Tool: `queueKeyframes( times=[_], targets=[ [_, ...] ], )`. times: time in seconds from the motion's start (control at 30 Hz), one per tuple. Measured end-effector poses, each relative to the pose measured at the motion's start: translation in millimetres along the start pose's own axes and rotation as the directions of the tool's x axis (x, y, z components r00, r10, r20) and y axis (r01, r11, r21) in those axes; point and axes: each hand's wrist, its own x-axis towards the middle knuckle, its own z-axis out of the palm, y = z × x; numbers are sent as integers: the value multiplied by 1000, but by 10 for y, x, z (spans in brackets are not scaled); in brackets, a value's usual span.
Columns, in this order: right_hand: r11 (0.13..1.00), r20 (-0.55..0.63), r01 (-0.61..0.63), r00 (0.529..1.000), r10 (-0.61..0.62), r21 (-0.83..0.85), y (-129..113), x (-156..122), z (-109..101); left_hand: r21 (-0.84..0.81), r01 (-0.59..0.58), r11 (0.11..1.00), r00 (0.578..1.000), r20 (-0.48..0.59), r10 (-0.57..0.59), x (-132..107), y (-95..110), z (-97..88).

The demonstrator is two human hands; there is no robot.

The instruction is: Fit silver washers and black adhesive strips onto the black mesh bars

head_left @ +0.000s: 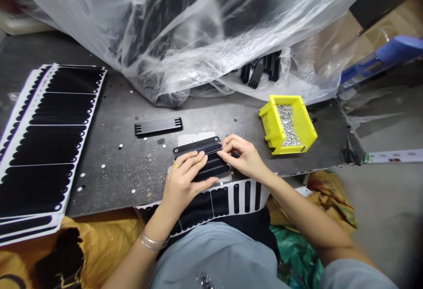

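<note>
Several long black pieces (211, 172) lie side by side on a pale plate at the table's front edge. The farthest has a textured top (198, 145) with a small round metal spot at each end. My left hand (187, 174) lies over their left part, fingers stretched flat and thumb apart. At the right end, thumb and forefinger of my right hand (243, 154) pinch at the tip of a smooth black strip (213, 148). Its fingertips partly hide that tip. A sheet of black die-cut strips (238, 198) rests across my lap, against the table edge.
A separate black slotted bar (158, 126) lies behind my left hand. To the right stands a yellow bin (276, 143) of small silvery parts. Sheets of black strips (62, 148) are stacked left. Clear plastic (185, 60) hangs behind, and scissors (350, 154) lie far right.
</note>
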Motion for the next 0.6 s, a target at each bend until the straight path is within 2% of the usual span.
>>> queueKeyframes(
  times=[0.13,0.2,0.27,0.33,0.43,0.5,0.6],
  targets=[
    [994,11,34,999,-33,-108,5,-22,-19,20,-7,1000,1000,-2,7,11,3,-5],
    [972,-33,36,998,-45,-233,24,-56,-27,29,-6,1000,1000,-2,6,16,12,-5],
    [953,-121,-24,993,-13,-302,51,-102,-28,30,-2,1000,1000,0,2,19,19,-6],
    [955,-204,-141,975,89,-260,70,-148,-19,24,-2,1000,1000,5,2,18,22,-9],
    [959,-179,-268,952,249,-89,53,-180,14,8,-6,1000,1000,11,6,9,18,-15],
    [961,-118,-277,955,273,-12,24,-158,33,7,7,1000,1000,21,-7,3,16,-16],
    [961,-109,-275,955,274,12,15,-53,38,69,14,997,996,90,-20,-3,13,-6]
  ],
)
